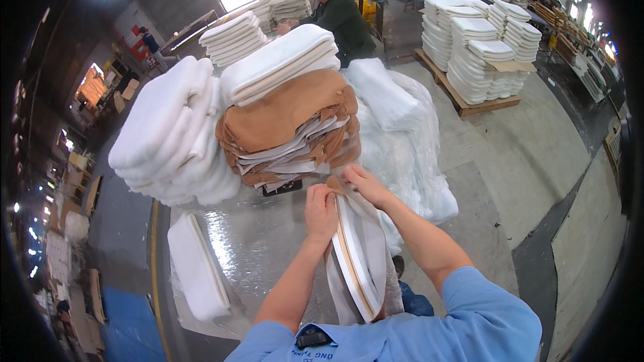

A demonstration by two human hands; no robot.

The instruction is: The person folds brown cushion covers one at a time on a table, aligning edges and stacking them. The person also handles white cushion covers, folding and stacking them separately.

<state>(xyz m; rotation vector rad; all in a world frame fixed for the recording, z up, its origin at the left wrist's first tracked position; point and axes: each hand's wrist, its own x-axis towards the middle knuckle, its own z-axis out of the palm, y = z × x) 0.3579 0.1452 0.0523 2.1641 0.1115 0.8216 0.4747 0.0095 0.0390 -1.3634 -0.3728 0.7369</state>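
Note:
A white padded foam cushion (365, 298) with a tan band along its edge stands on its side against my body, partly inside a fabric cover (376, 234). The cover shows grey lining, and brown cloth at its far tip. My left hand (320, 213) is closed on the cover's edge at the left of that tip. On the other side, slightly farther off, my right hand (364, 184) pinches the cloth. Just beyond my hands lies a stack of brown covers with grey lining (288, 114).
A single white cushion (196, 265) lies on the shiny tabletop (258, 234) at left. White padding piles (164, 134) and a plastic-wrapped stack (402, 134) flank the covers. A person in dark green (345, 23) works beyond. Cushions stand on a pallet (469, 97) at far right.

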